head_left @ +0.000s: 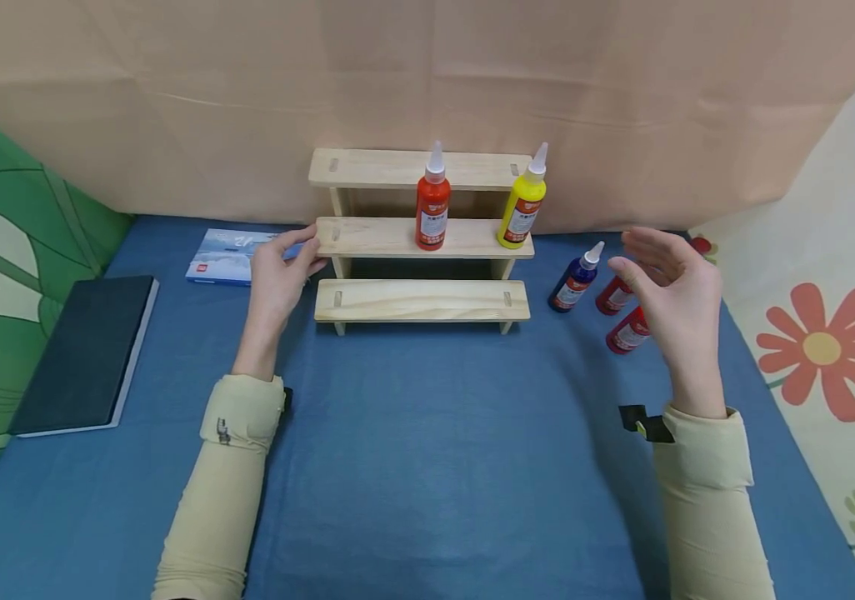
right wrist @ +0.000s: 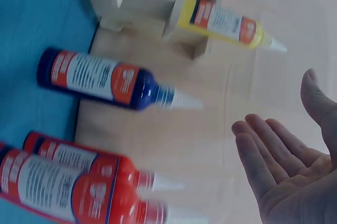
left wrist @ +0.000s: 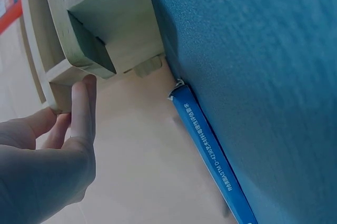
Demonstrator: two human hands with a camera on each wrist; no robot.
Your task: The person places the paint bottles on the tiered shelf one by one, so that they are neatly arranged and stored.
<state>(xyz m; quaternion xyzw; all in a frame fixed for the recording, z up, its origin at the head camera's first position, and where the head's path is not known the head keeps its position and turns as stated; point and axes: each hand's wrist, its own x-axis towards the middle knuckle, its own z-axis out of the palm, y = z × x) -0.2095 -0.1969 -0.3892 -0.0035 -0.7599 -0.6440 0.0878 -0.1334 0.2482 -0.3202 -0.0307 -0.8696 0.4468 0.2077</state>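
Observation:
A three-tier wooden shelf [head_left: 422,300] stands at the back of the table. My left hand [head_left: 277,271] pinches the left end of its middle tier, thumb and fingertips at the board's edge in the left wrist view. An orange-red paint bottle [head_left: 432,208] and a yellow paint bottle [head_left: 523,208] stand on that middle tier. My right hand [head_left: 678,287] is raised with nothing in it, fingers extended and thumb apart. Near it on the table stand a dark blue paint bottle [head_left: 573,282] and two red bottles, a rear one [head_left: 613,296] and a front one [head_left: 628,332], partly covered by the hand.
A flat blue-and-white box [head_left: 221,257] lies left of the shelf, partly behind my left hand. Farther left is a dark notebook [head_left: 86,354]. The blue tablecloth [head_left: 435,450] spreads in front, and a beige curtain [head_left: 247,100] hangs behind the shelf.

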